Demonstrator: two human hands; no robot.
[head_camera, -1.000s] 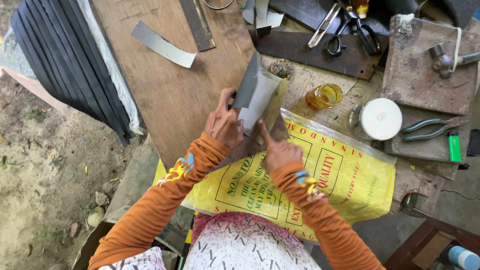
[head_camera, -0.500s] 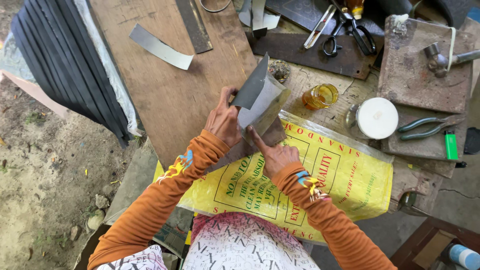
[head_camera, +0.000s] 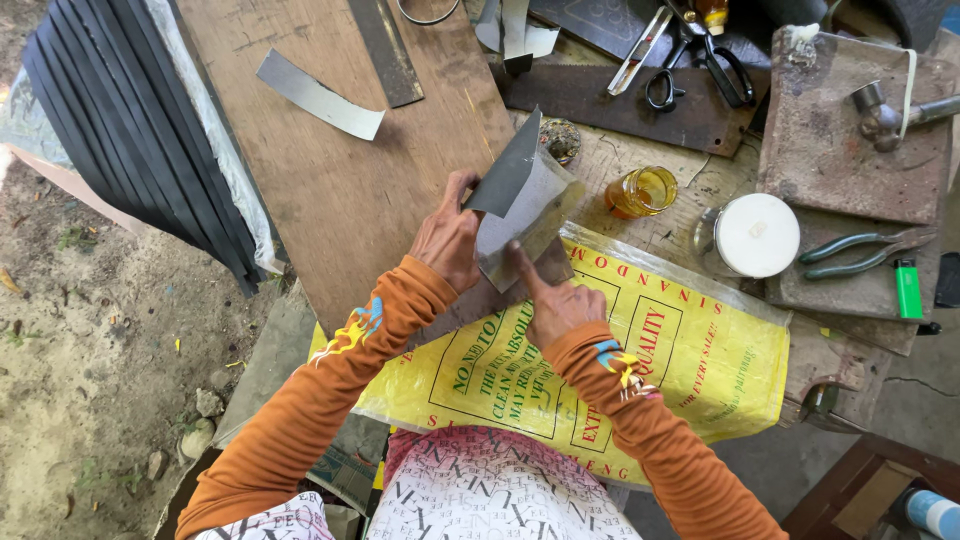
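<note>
**Two hands bend a grey metal sheet**

The left hand grips the folded metal sheet by its left side, with the fingers curled around the edge. The right hand is mostly closed, but one finger points up and presses on the lower part of the sheet. The sheet sits at the right edge of the brown wooden board, just above the top edge of the yellow sack.

A second ago the sheet stood a little lower and its dark flap leaned more to the right. Now the flap stands up taller and more pointed. The right finger has slid up onto the sheet. The left hand has stayed in nearly the same spot.

Near the sheet, to its right, stands a small amber glass jar. Farther right is a round white lid. Green-handled pliers and a green lighter lie near the right edge of the work table. Black scissors lie near the top edge. A curved strip of metal rests on the upper part of the board. A hammer lies on a rusty plate at the top right corner.
</note>
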